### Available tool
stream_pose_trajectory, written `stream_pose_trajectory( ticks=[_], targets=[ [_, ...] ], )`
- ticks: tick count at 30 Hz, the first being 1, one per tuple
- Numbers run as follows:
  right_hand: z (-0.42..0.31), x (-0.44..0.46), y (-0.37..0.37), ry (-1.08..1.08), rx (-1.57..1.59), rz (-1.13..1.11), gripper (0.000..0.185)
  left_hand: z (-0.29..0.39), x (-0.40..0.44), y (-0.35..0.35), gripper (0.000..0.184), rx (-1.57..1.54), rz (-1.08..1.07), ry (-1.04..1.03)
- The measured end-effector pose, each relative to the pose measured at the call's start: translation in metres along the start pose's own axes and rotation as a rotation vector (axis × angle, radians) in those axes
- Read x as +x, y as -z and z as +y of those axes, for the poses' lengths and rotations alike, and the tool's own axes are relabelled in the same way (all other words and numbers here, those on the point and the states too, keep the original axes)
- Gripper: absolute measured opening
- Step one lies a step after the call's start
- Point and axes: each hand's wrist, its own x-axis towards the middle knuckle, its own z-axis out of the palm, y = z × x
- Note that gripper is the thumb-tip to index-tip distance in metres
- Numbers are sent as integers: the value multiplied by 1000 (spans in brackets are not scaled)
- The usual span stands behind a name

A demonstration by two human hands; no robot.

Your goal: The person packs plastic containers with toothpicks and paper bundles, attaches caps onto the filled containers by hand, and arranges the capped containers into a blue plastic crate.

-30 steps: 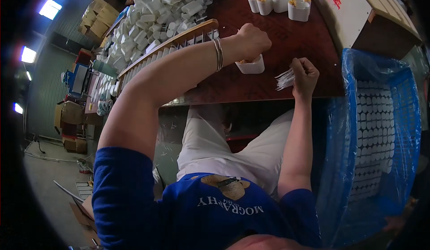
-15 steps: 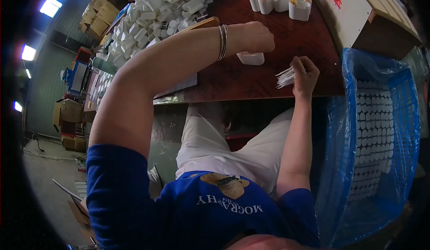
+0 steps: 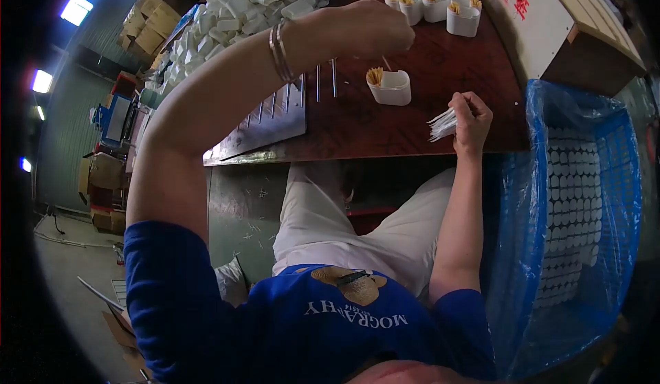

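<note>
My right hand [image 3: 470,119] is closed around a bundle of thin white sticks [image 3: 442,125], which fan out to its left above the red-brown table. My left hand [image 3: 385,30], seen from the back, is curled over the table with its fingertips hidden; a thin pale sliver shows beneath it. Just below that hand stands a small white oval container [image 3: 392,94], upright, with yellowish toothpicks [image 3: 375,76] in its left part. The container lies between my two hands, and neither visibly touches it.
Several filled white containers [image 3: 463,22] stand at the back. A heap of white containers [image 3: 234,23] covers the back left, near a metal plate with rods [image 3: 275,123]. A pale box [image 3: 529,13] borders the right; below is a blue lined crate [image 3: 526,246] holding white pieces.
My left hand has moved left and slightly up, away from the small container, uncovering its toothpicks and the metal rods. My right hand still holds its bundle, nearly in place.
</note>
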Motion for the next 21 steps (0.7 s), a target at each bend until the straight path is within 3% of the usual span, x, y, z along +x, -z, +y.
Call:
stream_pose_trajectory(
  ticks=[7,9,13,16,19,21],
  targets=[
    [2,2,6,-3,-26,-77,21,1,-19,-55,6,5,93,-31],
    [0,0,4,4,-50,-70,21,4,-24,-56,8,-78,235,-100],
    [1,1,5,-4,-75,-62,20,5,-14,-60,8,-61,226,-112],
    [0,0,5,-16,-83,-65,19,9,-9,-61,10,-56,59,-35],
    [1,0,2,7,-75,-44,23,10,-27,-45,13,-71,248,-44],
    [-1,1,2,4,-93,-47,21,32,-54,-24,20,-256,353,74]
  ],
)
